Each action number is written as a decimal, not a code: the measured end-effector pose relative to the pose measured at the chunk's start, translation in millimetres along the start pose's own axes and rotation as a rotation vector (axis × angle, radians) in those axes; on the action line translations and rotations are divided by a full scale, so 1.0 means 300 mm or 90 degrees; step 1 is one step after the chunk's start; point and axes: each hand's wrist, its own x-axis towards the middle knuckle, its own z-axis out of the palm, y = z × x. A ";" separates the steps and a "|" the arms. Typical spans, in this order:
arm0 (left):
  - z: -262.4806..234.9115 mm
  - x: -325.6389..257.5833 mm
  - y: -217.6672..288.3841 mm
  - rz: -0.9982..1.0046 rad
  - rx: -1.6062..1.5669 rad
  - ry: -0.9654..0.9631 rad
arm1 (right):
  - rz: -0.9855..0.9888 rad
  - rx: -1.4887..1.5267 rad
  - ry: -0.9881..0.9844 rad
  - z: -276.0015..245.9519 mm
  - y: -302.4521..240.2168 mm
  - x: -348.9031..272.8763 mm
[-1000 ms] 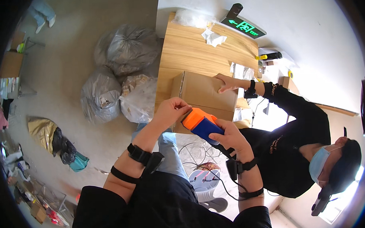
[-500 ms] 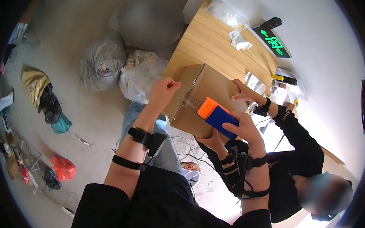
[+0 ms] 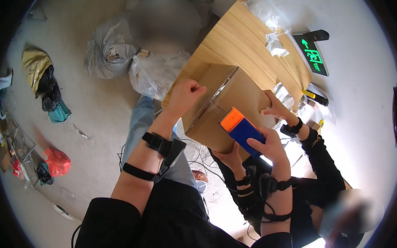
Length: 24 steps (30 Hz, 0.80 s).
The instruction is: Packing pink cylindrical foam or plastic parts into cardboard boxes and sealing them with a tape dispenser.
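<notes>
A brown cardboard box (image 3: 245, 91) with shiny clear tape along its edge is held up in front of me. My left hand (image 3: 185, 97) is closed beside the box's left side, fingers curled tight; whatever may be in them is hidden. In my right hand (image 3: 271, 145) is a blue and orange block-shaped thing (image 3: 242, 130), its orange end pointing toward the box's taped face. Two hands of a co-worker grip the box: one hand (image 3: 277, 107) at its right side, another hand (image 3: 231, 157) under its lower edge.
A wooden table (image 3: 235, 39) stretches behind the box, with crumpled clear plastic (image 3: 264, 12) on it. Large filled plastic bags (image 3: 108, 50) stand at the far left. A red bag (image 3: 56, 161) lies on the floor. Cables (image 3: 208, 163) hang below the box. The co-worker (image 3: 317, 198) is at lower right.
The box, the co-worker's hands and both my hands sit slightly further right in the picture. My grip on the blue and orange thing is unchanged. The surroundings have shifted with the view.
</notes>
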 end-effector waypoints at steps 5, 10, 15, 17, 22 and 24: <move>-0.001 0.013 -0.002 -0.015 0.009 -0.016 | 0.003 0.026 0.000 -0.003 -0.002 0.009; 0.013 0.018 0.003 -0.030 0.025 -0.031 | 0.008 0.012 -0.001 -0.015 0.004 0.005; 0.076 0.009 -0.049 0.027 0.020 -0.001 | 0.018 0.017 -0.005 -0.011 0.002 0.020; 0.097 -0.005 -0.052 0.065 0.049 0.017 | 0.022 0.013 -0.002 -0.010 0.019 0.025; 0.108 -0.025 -0.063 0.028 0.108 0.019 | 0.010 0.049 0.008 0.001 0.051 0.034; 0.108 -0.020 -0.082 0.078 0.297 0.024 | 0.027 0.031 0.011 0.006 0.056 0.035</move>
